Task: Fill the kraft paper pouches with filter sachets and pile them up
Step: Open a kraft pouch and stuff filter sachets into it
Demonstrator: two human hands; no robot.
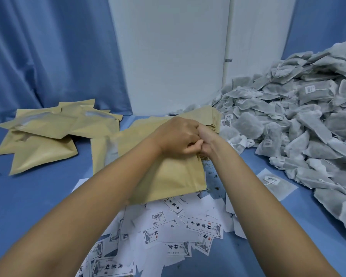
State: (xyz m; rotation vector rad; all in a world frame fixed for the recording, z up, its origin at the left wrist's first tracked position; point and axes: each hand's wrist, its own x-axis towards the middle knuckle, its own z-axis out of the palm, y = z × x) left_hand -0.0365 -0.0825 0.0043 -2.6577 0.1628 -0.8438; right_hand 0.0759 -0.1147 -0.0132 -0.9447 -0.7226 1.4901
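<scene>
- Left hand (176, 136) is over the top edge of the uppermost kraft pouch (168, 174). Its fingers (189, 150) are curled and pinch the pouch mouth.
- Right hand (207, 141) is pressed against the left at the same edge. Its fingers are mostly hidden behind the left hand, so I can't tell the grip; possibly they are tucked into the pouch opening.
- That pouch lies flat on a stack of empty pouches (212, 118) at mid-bench, its lower edge toward the camera.
- A loose pile of puffy filled pouches (42, 140) sits far left on the bench (38, 196), well apart from the hands.
- A big heap of filter sachets (300, 124) is on the right, banked up against the wall panel (174, 56).
- One single sachet (275, 183) lies flat just in front of the heap.
- Dark crumbs (210, 172) are scattered just right of the stack.
- Printed paper slips (180, 228) are strewn near the camera, partly under the stack.
- A blue curtain (48, 52) hangs behind.
</scene>
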